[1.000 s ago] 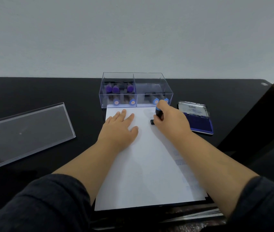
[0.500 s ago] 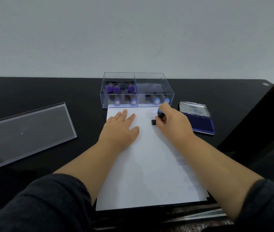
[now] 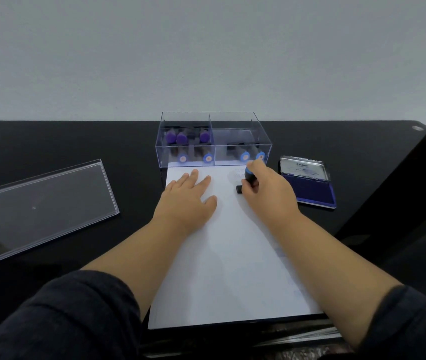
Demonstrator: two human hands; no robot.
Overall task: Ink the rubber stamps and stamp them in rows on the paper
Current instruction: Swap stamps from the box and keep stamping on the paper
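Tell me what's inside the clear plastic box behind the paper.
The clear box holds rubber stamps: three purple-capped ones and two blue-capped in its left compartment, two blue-capped in the right. Their stamp faces and lower bodies can't be made out.

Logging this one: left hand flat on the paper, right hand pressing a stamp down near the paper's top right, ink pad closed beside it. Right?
Not quite: the ink pad is open, its lid raised behind the blue pad, as the head view shows. The left hand lies flat on the paper; the right hand grips the stamp there.

Box (image 3: 213,154) behind paper (image 3: 232,255); ink pad (image 3: 308,188) to its right.
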